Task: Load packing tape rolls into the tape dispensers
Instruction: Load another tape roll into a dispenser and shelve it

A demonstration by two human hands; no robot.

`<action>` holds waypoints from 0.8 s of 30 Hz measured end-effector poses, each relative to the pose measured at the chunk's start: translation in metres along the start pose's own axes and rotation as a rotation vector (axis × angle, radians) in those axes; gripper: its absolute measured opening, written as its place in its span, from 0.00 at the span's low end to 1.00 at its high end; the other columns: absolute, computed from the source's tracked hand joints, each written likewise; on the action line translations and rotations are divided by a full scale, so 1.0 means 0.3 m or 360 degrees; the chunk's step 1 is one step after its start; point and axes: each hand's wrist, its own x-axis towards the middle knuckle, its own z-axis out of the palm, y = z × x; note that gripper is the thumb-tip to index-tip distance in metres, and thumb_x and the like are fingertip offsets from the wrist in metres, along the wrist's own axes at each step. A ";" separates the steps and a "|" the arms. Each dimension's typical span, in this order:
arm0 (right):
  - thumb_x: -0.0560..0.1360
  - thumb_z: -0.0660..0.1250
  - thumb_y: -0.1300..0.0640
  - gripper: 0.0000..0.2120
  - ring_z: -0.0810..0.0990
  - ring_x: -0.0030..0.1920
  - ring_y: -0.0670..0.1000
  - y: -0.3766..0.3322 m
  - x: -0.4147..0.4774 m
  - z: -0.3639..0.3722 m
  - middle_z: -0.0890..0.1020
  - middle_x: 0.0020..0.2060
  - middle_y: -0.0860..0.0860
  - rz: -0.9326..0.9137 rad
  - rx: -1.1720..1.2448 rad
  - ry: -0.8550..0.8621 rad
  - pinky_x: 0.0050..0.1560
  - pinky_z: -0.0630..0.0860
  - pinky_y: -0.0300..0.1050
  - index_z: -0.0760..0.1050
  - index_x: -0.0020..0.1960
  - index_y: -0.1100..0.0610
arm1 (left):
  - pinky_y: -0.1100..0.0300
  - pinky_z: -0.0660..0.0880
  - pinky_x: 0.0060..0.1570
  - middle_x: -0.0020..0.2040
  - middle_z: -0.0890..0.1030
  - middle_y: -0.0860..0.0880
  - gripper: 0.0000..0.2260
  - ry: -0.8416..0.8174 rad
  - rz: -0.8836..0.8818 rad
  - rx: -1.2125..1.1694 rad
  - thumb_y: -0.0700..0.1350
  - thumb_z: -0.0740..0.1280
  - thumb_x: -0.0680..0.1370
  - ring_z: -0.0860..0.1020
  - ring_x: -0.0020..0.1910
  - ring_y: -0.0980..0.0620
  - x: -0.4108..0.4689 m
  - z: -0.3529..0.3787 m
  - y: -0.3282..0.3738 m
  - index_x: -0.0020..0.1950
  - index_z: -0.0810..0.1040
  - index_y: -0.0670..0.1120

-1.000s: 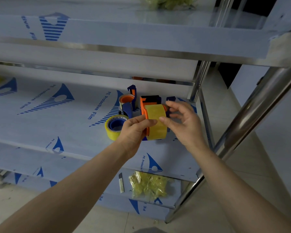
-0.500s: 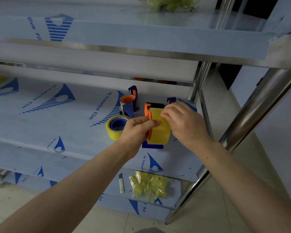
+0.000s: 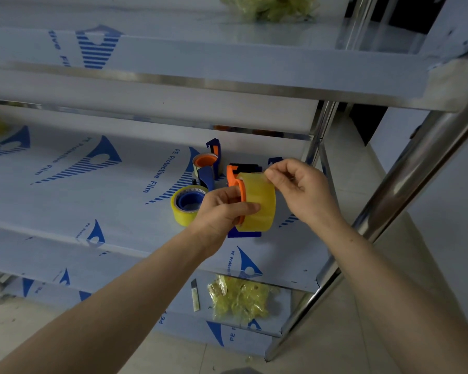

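Note:
A yellowish clear tape roll (image 3: 258, 202) sits on the orange-and-blue dispenser (image 3: 234, 175), held above the middle shelf (image 3: 114, 195). My left hand (image 3: 222, 211) grips the roll and the dispenser's orange flange from the left. My right hand (image 3: 300, 188) pinches the top edge of the roll between thumb and forefinger. A second dispenser (image 3: 210, 164), blue with an orange core and a roll on it, stands behind. Flat on the shelf to the left lies another yellow roll with a blue core (image 3: 187, 206).
The steel rack's upper shelf (image 3: 227, 68) overhangs close above. A shiny post (image 3: 405, 184) slants down at the right. On the bottom shelf lie a crumpled yellow tape wad (image 3: 239, 298) and a small utility knife (image 3: 195, 294). More crumpled tape (image 3: 268, 6) lies on top.
My right hand shifted from covering the roll's right side to pinching its top edge, fingers now raised. My left hand keeps its grip on the dispenser and roll.

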 end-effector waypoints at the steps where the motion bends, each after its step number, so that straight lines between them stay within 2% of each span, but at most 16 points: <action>1: 0.77 0.64 0.56 0.08 0.78 0.41 0.44 0.004 -0.003 0.004 0.82 0.42 0.52 0.0039 0.0090 -0.0019 0.44 0.76 0.35 0.78 0.49 0.60 | 0.50 0.78 0.55 0.51 0.83 0.43 0.11 -0.0008 -0.0009 -0.0014 0.32 0.67 0.72 0.81 0.52 0.44 -0.001 0.001 0.002 0.52 0.78 0.42; 4: 0.76 0.65 0.56 0.06 0.77 0.40 0.40 0.016 -0.020 0.013 0.80 0.40 0.49 -0.0049 0.0103 -0.0031 0.42 0.74 0.31 0.78 0.47 0.58 | 0.52 0.78 0.54 0.50 0.83 0.44 0.11 -0.0032 -0.0026 -0.0016 0.31 0.66 0.73 0.81 0.50 0.45 -0.006 0.003 0.001 0.51 0.78 0.42; 6: 0.75 0.66 0.54 0.07 0.76 0.40 0.40 0.021 -0.040 0.015 0.80 0.38 0.50 -0.0121 0.0093 -0.0051 0.41 0.72 0.30 0.79 0.45 0.57 | 0.49 0.77 0.57 0.52 0.82 0.41 0.12 -0.0028 -0.0019 0.0007 0.31 0.67 0.72 0.81 0.52 0.42 -0.011 0.000 -0.006 0.53 0.78 0.40; 8: 0.74 0.67 0.48 0.13 0.77 0.39 0.41 0.023 -0.061 0.016 0.81 0.35 0.50 -0.0020 0.0267 -0.0056 0.44 0.72 0.30 0.79 0.38 0.56 | 0.43 0.74 0.61 0.54 0.82 0.39 0.15 -0.0005 -0.0006 0.0028 0.31 0.68 0.71 0.79 0.56 0.38 -0.014 -0.001 -0.013 0.56 0.77 0.38; 10: 0.74 0.66 0.45 0.17 0.79 0.39 0.44 0.025 -0.067 0.021 0.81 0.32 0.48 0.0194 0.0522 0.0033 0.51 0.75 0.39 0.78 0.33 0.57 | 0.40 0.72 0.62 0.55 0.81 0.39 0.15 0.0049 0.0002 0.0030 0.31 0.69 0.70 0.79 0.56 0.39 -0.018 -0.003 -0.015 0.56 0.77 0.39; 12: 0.72 0.69 0.48 0.12 0.78 0.39 0.46 0.026 -0.061 0.034 0.80 0.35 0.47 0.0397 0.0558 0.0143 0.49 0.78 0.47 0.77 0.39 0.57 | 0.39 0.72 0.62 0.54 0.82 0.40 0.15 0.0069 0.0014 0.0022 0.32 0.70 0.69 0.79 0.56 0.39 -0.020 -0.002 -0.013 0.55 0.78 0.40; 13: 0.70 0.72 0.48 0.11 0.78 0.41 0.46 0.021 -0.059 0.039 0.80 0.38 0.48 0.0496 0.0552 0.0133 0.45 0.79 0.46 0.75 0.43 0.56 | 0.39 0.72 0.62 0.54 0.82 0.40 0.14 0.0061 0.0032 0.0024 0.32 0.70 0.69 0.79 0.56 0.39 -0.022 0.001 -0.011 0.54 0.78 0.40; 15: 0.67 0.74 0.50 0.17 0.80 0.44 0.46 0.011 -0.054 0.051 0.80 0.44 0.48 0.0656 0.0628 0.0003 0.42 0.78 0.41 0.73 0.51 0.54 | 0.41 0.74 0.60 0.54 0.82 0.39 0.14 0.0032 0.0064 0.0047 0.31 0.69 0.70 0.80 0.55 0.39 -0.026 0.007 -0.008 0.55 0.78 0.40; 17: 0.67 0.74 0.52 0.14 0.81 0.46 0.46 -0.001 -0.054 0.058 0.82 0.46 0.48 0.0681 0.0681 -0.0119 0.46 0.79 0.42 0.74 0.49 0.51 | 0.45 0.76 0.58 0.54 0.82 0.39 0.15 -0.0001 0.0089 0.0049 0.30 0.69 0.70 0.81 0.53 0.41 -0.025 0.008 -0.006 0.55 0.78 0.39; 19: 0.68 0.74 0.54 0.10 0.81 0.46 0.46 -0.008 -0.056 0.053 0.82 0.44 0.46 0.0634 0.0652 -0.0164 0.48 0.79 0.42 0.75 0.46 0.48 | 0.48 0.78 0.55 0.52 0.82 0.40 0.15 -0.0051 0.0088 -0.0055 0.34 0.67 0.69 0.81 0.51 0.43 -0.023 0.000 -0.003 0.55 0.77 0.38; 22: 0.69 0.72 0.56 0.10 0.81 0.50 0.50 0.003 -0.054 0.034 0.82 0.46 0.48 0.0636 0.0710 -0.0240 0.52 0.79 0.46 0.76 0.49 0.51 | 0.50 0.81 0.49 0.47 0.84 0.43 0.08 -0.0038 0.0030 -0.0272 0.41 0.65 0.76 0.83 0.47 0.46 -0.018 -0.013 0.011 0.53 0.78 0.40; 24: 0.70 0.70 0.58 0.10 0.80 0.53 0.53 0.011 -0.052 0.024 0.82 0.48 0.51 0.0705 0.0838 -0.0274 0.55 0.78 0.49 0.76 0.52 0.54 | 0.51 0.81 0.49 0.50 0.84 0.42 0.09 0.0041 0.0002 -0.0261 0.43 0.63 0.78 0.83 0.48 0.46 -0.010 -0.023 0.017 0.54 0.78 0.40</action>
